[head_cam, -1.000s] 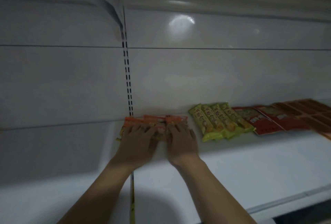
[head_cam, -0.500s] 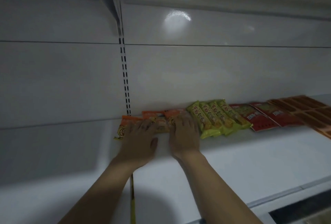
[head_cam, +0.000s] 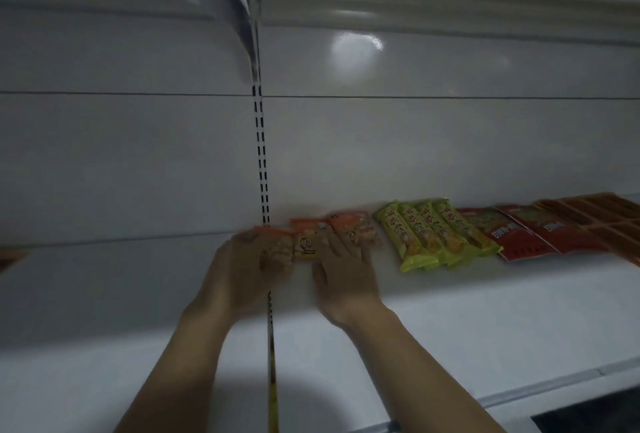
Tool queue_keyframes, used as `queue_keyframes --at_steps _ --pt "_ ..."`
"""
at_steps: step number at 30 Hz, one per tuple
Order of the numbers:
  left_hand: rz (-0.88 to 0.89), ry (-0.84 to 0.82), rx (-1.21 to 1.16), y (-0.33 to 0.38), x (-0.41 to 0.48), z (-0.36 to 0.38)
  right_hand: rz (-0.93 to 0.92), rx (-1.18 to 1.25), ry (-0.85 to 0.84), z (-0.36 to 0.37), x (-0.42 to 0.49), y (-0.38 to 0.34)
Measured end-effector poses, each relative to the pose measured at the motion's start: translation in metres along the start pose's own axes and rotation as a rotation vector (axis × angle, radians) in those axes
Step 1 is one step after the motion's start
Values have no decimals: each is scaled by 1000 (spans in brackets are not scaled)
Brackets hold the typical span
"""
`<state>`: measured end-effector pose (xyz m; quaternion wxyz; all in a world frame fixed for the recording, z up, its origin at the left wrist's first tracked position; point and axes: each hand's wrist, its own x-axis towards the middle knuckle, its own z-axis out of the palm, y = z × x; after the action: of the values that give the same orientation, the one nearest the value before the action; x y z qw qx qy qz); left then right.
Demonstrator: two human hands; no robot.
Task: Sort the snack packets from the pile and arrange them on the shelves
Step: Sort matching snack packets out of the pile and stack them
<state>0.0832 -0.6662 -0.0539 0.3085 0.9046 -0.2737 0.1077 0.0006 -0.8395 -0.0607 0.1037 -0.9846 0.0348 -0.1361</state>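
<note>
Three orange snack packets (head_cam: 310, 238) lie side by side at the back of the white shelf (head_cam: 467, 301). My left hand (head_cam: 247, 273) lies flat on the leftmost orange packet, fingers stretched forward. My right hand (head_cam: 346, 271) lies flat over the middle and right orange packets, fingers straight. To their right sits a row of several yellow-green packets (head_cam: 429, 235), then red packets (head_cam: 519, 235), then brown packets (head_cam: 595, 217) at the far right edge.
A slotted upright (head_cam: 260, 155) runs down the white back panel just behind my left hand. An upper shelf bracket (head_cam: 242, 9) hangs overhead. The shelf's front edge (head_cam: 554, 384) crosses the lower right, with a dark gap below it.
Both hands have slid the orange packets slightly right and back, closer to the yellow-green row. The camera has tilted a little, bringing the upper bracket into view.
</note>
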Motion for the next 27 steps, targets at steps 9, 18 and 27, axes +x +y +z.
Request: queue_keyframes --at_steps 9,18,27 --pt "-117 -193 250 9 -3 0 -9 -14 -94 14 4 -1" --pt "-122 -148 443 14 -5 4 15 14 -155 8 6 1" --pt "-172 -180 498 28 -33 -13 -1 19 -192 5 6 0"
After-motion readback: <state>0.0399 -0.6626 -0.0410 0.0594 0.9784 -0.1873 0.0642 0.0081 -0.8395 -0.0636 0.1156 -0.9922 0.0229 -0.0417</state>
